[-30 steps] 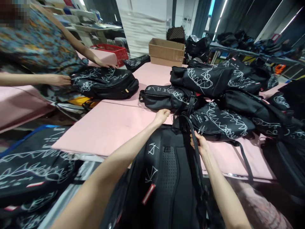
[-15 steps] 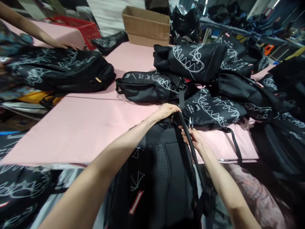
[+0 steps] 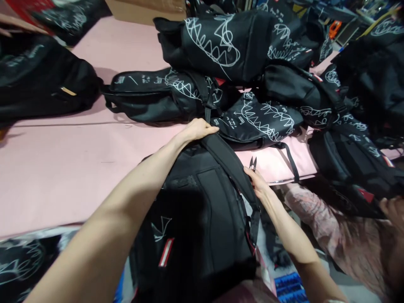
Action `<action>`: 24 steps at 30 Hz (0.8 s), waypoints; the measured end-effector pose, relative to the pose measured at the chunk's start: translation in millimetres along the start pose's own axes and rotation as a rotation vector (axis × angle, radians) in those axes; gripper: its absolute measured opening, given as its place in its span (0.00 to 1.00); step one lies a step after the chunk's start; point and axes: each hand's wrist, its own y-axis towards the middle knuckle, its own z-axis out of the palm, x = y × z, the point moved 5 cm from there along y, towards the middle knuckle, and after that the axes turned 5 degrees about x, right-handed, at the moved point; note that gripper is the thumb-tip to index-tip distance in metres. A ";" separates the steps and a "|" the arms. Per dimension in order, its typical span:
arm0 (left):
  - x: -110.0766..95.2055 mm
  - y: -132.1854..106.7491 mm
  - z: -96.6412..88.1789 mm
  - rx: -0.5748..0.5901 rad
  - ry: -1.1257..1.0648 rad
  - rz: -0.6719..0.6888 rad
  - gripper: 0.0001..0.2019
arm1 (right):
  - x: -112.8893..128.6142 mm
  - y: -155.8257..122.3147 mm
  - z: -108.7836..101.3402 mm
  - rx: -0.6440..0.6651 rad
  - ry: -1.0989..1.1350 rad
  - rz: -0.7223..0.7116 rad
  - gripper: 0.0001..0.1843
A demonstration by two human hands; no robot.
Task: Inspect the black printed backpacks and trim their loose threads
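Observation:
A black backpack [image 3: 186, 210] stands upright in front of me, its padded back panel turned my way and a red-and-white tag low on its left. My left hand [image 3: 197, 129] is closed around the upper end of its shoulder strap [image 3: 232, 162]. At the strap's right edge is my right hand [image 3: 259, 183], closed with small thread snips [image 3: 253, 163] in it, blades pointing up. Its fingertips touch the strap; the grip on the snips' handles is partly hidden. Behind my hands lies a black backpack with white scribbles [image 3: 261, 118].
More printed black backpacks [image 3: 217, 46] are piled on the pink table [image 3: 63, 168]. Another backpack [image 3: 41, 80] lies at the left, a person's arm above it. A co-worker's patterned sleeve [image 3: 325, 227] and hand [image 3: 393, 212] are close by on the right. A cardboard box [image 3: 145, 10] sits behind.
The view has shifted right and down. The shoulder strap, edge-on before, now shows its broad face. My left hand stays at its top; my right hand still has the snips beside it.

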 end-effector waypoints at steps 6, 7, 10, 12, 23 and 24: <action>-7.0 -56.6 -18.3 -0.330 0.219 0.144 0.24 | -4.6 1.4 -0.2 -0.032 0.089 0.012 0.14; -9.5 -81.5 -18.2 -0.423 0.262 0.118 0.27 | -5.4 1.3 -0.7 -0.031 0.096 0.010 0.14; -20.2 -167.2 10.6 -0.465 0.426 -0.005 0.28 | -8.1 0.8 -2.0 -0.020 0.117 0.000 0.14; -27.3 -223.1 43.9 -0.417 0.521 -0.073 0.27 | -9.4 0.0 -2.2 -0.008 0.130 -0.006 0.14; -13.3 -341.2 84.5 -0.530 0.353 -0.329 0.30 | -9.1 -16.7 6.1 0.071 0.175 -0.062 0.17; -13.1 -342.1 80.3 -0.521 0.340 -0.356 0.30 | -9.5 -17.9 6.7 0.080 0.178 -0.058 0.18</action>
